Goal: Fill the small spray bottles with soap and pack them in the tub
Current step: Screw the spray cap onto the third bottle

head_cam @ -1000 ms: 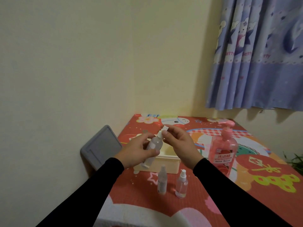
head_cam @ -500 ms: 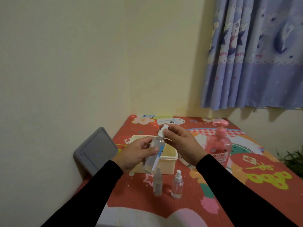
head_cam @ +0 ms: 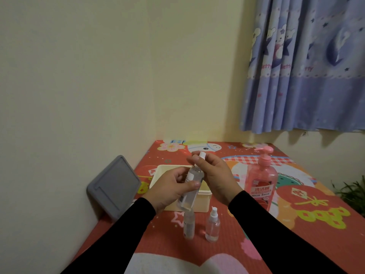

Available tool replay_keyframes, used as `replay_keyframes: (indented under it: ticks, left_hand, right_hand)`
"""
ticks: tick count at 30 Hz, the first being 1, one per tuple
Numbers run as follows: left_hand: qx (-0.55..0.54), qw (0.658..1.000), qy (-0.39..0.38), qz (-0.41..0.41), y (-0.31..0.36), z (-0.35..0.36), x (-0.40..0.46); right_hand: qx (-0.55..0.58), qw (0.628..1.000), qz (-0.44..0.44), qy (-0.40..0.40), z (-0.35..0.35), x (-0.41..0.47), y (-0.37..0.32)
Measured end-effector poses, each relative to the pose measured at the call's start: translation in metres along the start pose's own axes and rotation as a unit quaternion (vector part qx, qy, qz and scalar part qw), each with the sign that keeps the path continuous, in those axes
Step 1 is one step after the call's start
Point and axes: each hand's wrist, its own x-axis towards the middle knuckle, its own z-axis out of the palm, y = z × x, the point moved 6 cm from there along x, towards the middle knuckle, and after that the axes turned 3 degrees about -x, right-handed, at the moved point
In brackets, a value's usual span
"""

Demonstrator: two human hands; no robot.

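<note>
My left hand grips a clear small spray bottle, tilted, above the cream tub. My right hand pinches the bottle's white spray top. Two more small spray bottles stand on the mat in front of the tub: one partly under the held bottle, one to its right with a white top. The pink soap pump bottle stands upright right of my right hand. The tub's inside is mostly hidden by my hands.
A grey tablet-like panel leans against the left wall beside the tub. The colourful red mat covers the surface. Blue curtains hang at the upper right, and a green plant shows at the right edge.
The view has tipped down slightly. Both hands have stayed on the bottle over the tub, with my right hand's fingers shifting around the white spray top.
</note>
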Motion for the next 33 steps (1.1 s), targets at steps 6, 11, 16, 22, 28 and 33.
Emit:
replay_keyframes:
  ticks: [6, 11, 16, 22, 28, 33]
  left_hand:
    - [-0.021, 1.000, 0.016, 0.005, 0.000, -0.003, 0.002]
    - [-0.010, 1.000, 0.029, -0.001, 0.000, -0.009, 0.002]
    - [0.034, 0.999, 0.018, -0.005, -0.001, -0.005, 0.000]
    - [0.044, 0.999, 0.007, -0.006, -0.002, -0.001, 0.001]
    - [0.012, 1.000, 0.020, -0.003, -0.002, -0.004, 0.001]
    - [0.030, 0.999, 0.025, -0.003, 0.001, -0.005, 0.000]
  right_hand:
    - [0.013, 1.000, 0.010, -0.013, 0.001, 0.001, -0.004]
    - [-0.009, 0.999, 0.013, -0.035, -0.004, 0.003, 0.002]
    - [-0.104, 0.994, -0.001, 0.029, -0.014, 0.005, 0.008]
    - [-0.047, 0.999, 0.018, -0.009, -0.005, 0.004, 0.008]
    - [0.058, 0.995, 0.068, -0.044, -0.003, 0.004, 0.006]
    - [-0.013, 0.999, 0.040, -0.028, -0.013, 0.005, 0.009]
